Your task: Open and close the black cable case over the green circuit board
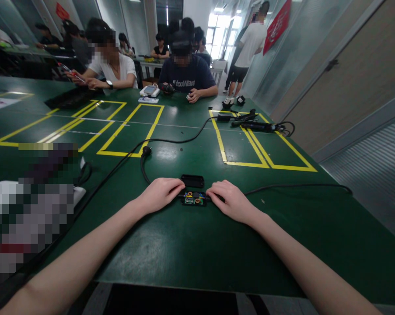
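On my feed the board (192, 200) sits in its open black case (204, 202), flat on the green table (236, 258), centred between my two hands. I can make out coppery ring-shaped parts and coloured wires on it, but finer detail is too small for me to read. My left hand (161, 193) has its fingertips bunched at the case's left end, my right hand (232, 201) likewise at the right end; whether either one is pinching the leads there I cannot tell. Just behind the case, I see the black lid (192, 180) lying hollow side up. Left of that, a cord with a plug (146, 151) curves down behind my left hand, while a black cable (298, 185) stretches rightward from behind my right. Farther out I have yellow tape (221, 144) marked in rectangles, with an adapter (224, 117) and a bundle of dark gear (259, 126) over the right-hand ones. Across the table, a co-worker in a dark shirt (197, 72) handles a small object beside a white device (149, 91).
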`<state>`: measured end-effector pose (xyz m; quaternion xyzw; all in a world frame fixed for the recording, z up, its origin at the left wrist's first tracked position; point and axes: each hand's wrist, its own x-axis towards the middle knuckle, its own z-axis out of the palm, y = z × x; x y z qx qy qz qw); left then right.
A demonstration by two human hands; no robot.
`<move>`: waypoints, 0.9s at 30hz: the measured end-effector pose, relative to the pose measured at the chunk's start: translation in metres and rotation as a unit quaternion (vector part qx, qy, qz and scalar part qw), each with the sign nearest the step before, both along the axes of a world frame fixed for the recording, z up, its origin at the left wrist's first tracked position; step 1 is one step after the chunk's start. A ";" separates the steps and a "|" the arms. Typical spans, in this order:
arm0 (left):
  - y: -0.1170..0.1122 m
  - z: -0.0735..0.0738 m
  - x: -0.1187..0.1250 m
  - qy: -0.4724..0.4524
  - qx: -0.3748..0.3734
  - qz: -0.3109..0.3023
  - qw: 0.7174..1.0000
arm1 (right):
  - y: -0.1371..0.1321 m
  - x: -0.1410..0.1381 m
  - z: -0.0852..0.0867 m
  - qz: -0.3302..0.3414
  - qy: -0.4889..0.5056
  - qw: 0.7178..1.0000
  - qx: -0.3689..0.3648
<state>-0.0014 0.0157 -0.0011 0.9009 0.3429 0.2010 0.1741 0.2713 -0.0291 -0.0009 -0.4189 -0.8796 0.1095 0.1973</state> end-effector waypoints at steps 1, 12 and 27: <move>0.000 0.000 0.000 -0.003 -0.002 -0.001 1.000 | 0.000 0.000 0.000 0.003 0.000 1.000 0.002; -0.001 -0.002 0.001 0.047 0.026 0.005 0.999 | 0.000 0.000 0.000 -0.017 0.028 0.999 0.009; -0.005 0.002 0.004 0.017 0.005 -0.008 1.000 | -0.001 -0.012 -0.008 -0.076 0.047 0.994 0.061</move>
